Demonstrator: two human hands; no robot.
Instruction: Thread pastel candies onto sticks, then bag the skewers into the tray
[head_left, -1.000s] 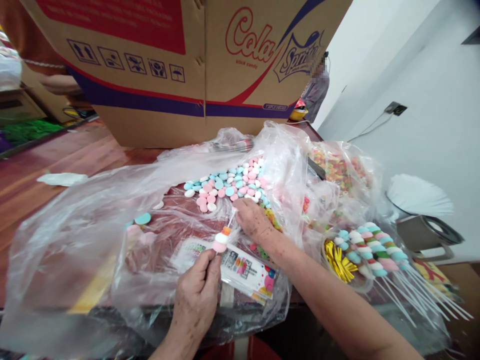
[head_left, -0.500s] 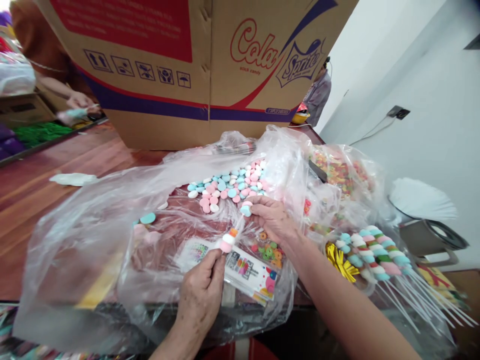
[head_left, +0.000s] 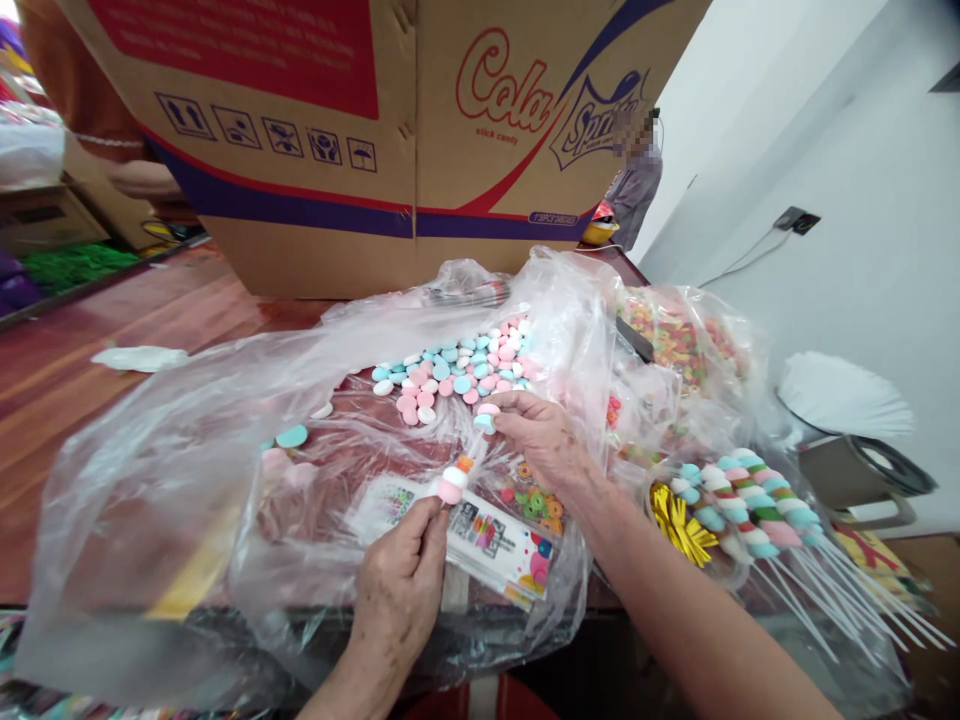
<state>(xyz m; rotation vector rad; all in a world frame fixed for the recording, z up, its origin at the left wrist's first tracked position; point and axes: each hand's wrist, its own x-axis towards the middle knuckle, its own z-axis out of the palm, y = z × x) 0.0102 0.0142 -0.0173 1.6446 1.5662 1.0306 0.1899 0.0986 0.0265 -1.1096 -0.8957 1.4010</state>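
Your right hand (head_left: 541, 435) showed no sweets a second ago; now its fingertips pinch pink and blue sweets (head_left: 486, 418) at the upper end of the stick (head_left: 478, 450). Your left hand (head_left: 409, 560) stays closed around the lower end, just below the stacked sweets (head_left: 452, 485). More pieces are apparently at the stick; whether they're threaded, you can't tell.

A red-brown table (head_left: 172, 300) with a glossy top is noted. A box (head_left: 300, 235) is stood at its far side. Forward of this, much of the surface is covered by plastic (head_left: 142, 490) — clear, crumpled, draped over the near edge. A white scrap (head_left: 140, 359) is seen at left, laid on bare wood.
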